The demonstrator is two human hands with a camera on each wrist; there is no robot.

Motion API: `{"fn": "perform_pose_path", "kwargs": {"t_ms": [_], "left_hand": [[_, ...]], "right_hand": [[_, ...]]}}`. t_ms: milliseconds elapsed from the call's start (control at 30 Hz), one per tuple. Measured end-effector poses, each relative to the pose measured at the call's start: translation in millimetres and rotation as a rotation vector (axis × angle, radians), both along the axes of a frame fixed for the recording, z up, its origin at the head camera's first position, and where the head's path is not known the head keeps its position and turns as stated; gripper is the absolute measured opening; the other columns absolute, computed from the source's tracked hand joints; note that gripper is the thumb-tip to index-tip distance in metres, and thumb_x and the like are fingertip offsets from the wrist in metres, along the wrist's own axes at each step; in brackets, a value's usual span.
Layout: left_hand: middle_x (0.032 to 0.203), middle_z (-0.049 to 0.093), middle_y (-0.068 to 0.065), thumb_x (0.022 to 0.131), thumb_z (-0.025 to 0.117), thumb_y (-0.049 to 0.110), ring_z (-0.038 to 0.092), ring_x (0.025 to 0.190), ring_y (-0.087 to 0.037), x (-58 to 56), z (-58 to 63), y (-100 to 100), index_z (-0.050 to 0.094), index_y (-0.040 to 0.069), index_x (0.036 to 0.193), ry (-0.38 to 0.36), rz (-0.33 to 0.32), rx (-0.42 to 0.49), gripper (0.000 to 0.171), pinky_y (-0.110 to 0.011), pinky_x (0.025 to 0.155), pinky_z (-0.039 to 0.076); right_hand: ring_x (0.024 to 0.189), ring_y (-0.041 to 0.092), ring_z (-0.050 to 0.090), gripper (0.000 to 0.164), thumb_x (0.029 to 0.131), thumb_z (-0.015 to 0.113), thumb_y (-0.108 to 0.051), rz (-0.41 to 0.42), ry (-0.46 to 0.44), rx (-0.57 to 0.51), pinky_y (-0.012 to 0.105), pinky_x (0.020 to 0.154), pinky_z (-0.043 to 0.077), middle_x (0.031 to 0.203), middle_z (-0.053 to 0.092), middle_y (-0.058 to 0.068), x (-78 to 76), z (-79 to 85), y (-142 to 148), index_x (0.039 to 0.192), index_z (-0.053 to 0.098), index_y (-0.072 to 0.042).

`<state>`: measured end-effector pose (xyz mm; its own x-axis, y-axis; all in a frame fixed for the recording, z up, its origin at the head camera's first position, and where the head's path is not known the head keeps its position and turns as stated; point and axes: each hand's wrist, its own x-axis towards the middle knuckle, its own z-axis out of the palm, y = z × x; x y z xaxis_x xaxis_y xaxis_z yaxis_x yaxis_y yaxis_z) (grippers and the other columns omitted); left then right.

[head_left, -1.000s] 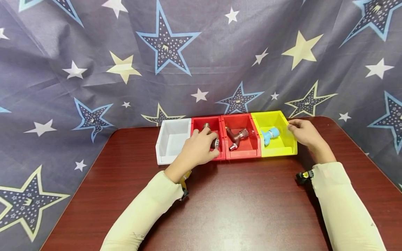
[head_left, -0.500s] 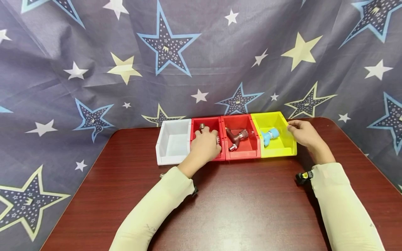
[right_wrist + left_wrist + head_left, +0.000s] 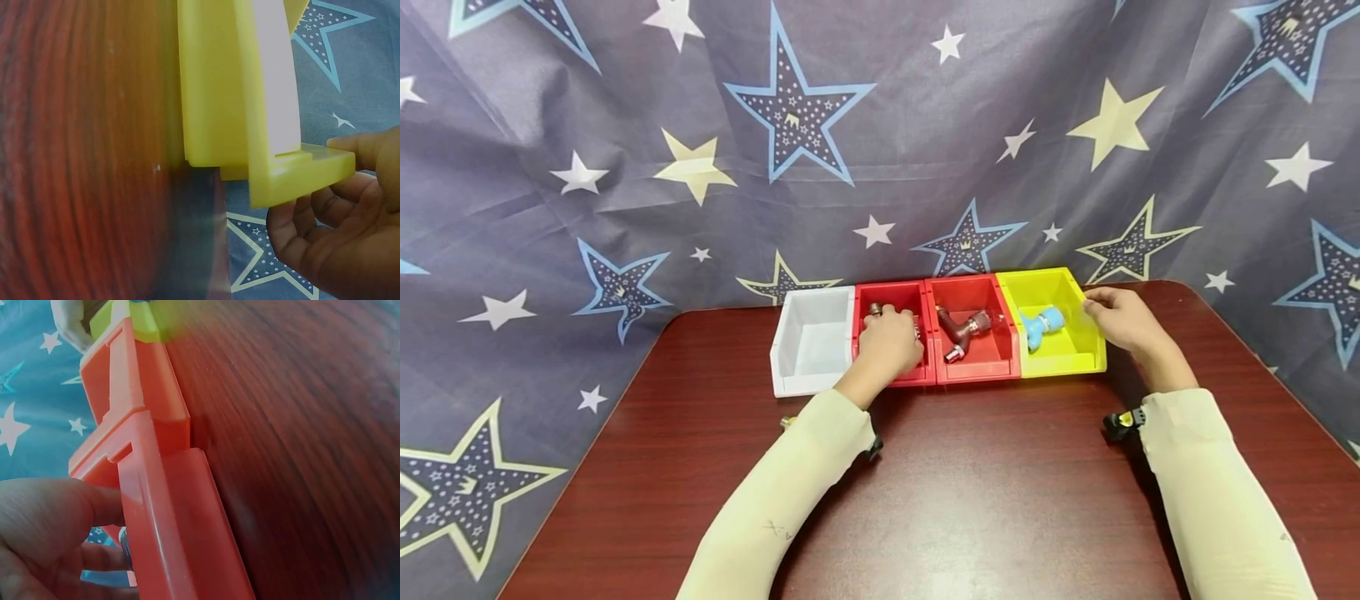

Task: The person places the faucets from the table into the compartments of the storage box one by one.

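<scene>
My left hand (image 3: 891,340) reaches down into the dark red bin (image 3: 931,367) and grips a brown water tap (image 3: 876,309), mostly hidden under the fingers. In the left wrist view, the left-hand fingers (image 3: 103,556) are bent behind the bin's wall, beside a bit of silver metal (image 3: 125,547). My right hand (image 3: 1122,318) pinches the right rim of the yellow bin (image 3: 1063,364), thumb on one side and fingers beneath in the right wrist view. Inside that yellow bin lies a light blue tap (image 3: 1041,327). Another brown tap (image 3: 962,333) with a silver spout end rests in the lighter red bin (image 3: 981,369).
A white bin (image 3: 817,333) stands at the left end of the row, against the star-patterned cloth (image 3: 850,217). A small brass-coloured end (image 3: 787,422) peeks out beside my left sleeve on the dark wooden table (image 3: 985,500).
My left hand has gone deeper into the dark red bin, and the brown tap under it has shifted left and lower. The right hand keeps its place on the yellow bin.
</scene>
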<state>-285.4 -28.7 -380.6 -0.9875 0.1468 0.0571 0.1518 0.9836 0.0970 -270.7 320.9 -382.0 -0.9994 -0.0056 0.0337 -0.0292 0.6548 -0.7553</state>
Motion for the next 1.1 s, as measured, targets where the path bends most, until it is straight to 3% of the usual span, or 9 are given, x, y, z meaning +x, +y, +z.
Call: {"fn": "perform_pose_path", "kwargs": {"t_ms": [267,467,800,1100], "left_hand": [[0.124,0.057,-0.021,0.090,0.068,0.029,0.057,0.108,-0.045,-5.2,-2.8,3,0.067,0.007,0.123,-0.073,0.047,-0.018,0.040,-0.051,0.078,0.060],[0.125,0.057,-0.021,0.089,0.068,0.027,0.057,0.110,-0.045,-9.3,-6.5,4,0.067,0.007,0.123,-0.080,0.053,-0.021,0.039,-0.051,0.080,0.059],[0.131,0.056,-0.021,0.088,0.071,0.028,0.053,0.123,-0.046,-15.5,-8.6,7,0.064,0.008,0.130,-0.131,0.092,-0.034,0.048,-0.052,0.087,0.057],[0.123,0.057,-0.019,0.088,0.073,0.027,0.057,0.112,-0.042,-13.6,-2.1,6,0.062,0.007,0.130,-0.088,0.074,-0.031,0.048,-0.052,0.084,0.059]], "right_hand": [[0.116,0.041,0.051,0.051,0.109,0.039,-0.023,0.008,0.004,-0.010,0.048,0.095,0.045,0.137,0.051,0.035,0.4,0.5,-1,0.142,0.046,0.015],[0.114,0.040,0.052,0.050,0.109,0.039,-0.023,0.006,0.008,-0.005,0.044,0.092,0.046,0.136,0.052,0.034,0.4,0.8,-2,0.141,0.047,0.015],[0.115,0.041,0.051,0.051,0.109,0.039,-0.023,0.002,0.001,-0.004,0.048,0.094,0.046,0.137,0.051,0.035,0.6,1.1,-1,0.142,0.046,0.015],[0.117,0.042,0.050,0.051,0.109,0.038,-0.023,0.005,-0.001,-0.011,0.051,0.097,0.045,0.138,0.051,0.035,1.0,0.7,-1,0.143,0.045,0.015]]}}
